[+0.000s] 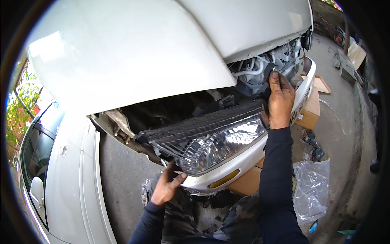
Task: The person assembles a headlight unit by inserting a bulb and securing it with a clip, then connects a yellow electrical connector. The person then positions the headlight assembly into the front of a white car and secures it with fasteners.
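Note:
A clear-lens headlight with a black housing sits at the front corner of a white car, tilted, above the white bumper. At its lower left corner my left hand grips the edge, thumb in front and fingers partly hidden behind. My right hand is raised by the headlight's other end, its fingers curled and partly hidden. Its thumb presses against a dark part with a small shiny piece at the tip, too small to name. Behind the headlight, the dark engine bay opens under the white hood.
The white fender and door stand off to the left. Cardboard boxes lie beyond and under the bumper. On the concrete floor to the right are a cordless drill and a clear plastic bag. Pipes and wiring show near the grille.

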Demonstrator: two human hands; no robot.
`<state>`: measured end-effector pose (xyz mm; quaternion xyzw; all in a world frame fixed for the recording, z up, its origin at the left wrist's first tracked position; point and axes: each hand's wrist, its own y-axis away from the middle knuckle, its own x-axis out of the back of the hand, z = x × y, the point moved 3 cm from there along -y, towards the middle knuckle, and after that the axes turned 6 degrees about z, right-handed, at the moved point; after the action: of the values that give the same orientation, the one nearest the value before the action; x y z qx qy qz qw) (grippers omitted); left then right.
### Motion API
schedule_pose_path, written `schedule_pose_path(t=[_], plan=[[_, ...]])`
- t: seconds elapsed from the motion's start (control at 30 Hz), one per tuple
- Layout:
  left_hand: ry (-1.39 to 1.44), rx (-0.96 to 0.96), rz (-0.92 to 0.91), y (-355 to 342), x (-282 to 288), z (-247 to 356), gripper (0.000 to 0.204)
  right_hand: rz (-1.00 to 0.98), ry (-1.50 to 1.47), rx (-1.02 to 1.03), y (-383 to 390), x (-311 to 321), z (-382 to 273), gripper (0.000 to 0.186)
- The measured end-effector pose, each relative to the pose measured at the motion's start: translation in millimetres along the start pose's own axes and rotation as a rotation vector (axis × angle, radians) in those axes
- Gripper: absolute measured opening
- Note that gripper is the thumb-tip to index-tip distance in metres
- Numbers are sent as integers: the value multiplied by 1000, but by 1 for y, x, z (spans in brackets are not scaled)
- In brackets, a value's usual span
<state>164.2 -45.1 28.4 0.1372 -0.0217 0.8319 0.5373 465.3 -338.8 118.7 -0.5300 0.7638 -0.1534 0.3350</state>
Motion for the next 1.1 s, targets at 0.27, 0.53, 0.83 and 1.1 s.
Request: schedule_pose_path(t=[0.27,0.53,0.83,1.1], plan=[[-276,-1027,719,43,5,100,68,19,-101,62,6,-10,-10,37],[-1277,-1235,521,27,-60,210,68,-7,-94,67,9,-10,-22,37],[-1546,-829,242,-5,-92,239,70,-34,-58,18,19,-16,-21,45],[-1549,-888,236,-22,-92,242,80,-28,-46,-25,18,-17,-17,45]])
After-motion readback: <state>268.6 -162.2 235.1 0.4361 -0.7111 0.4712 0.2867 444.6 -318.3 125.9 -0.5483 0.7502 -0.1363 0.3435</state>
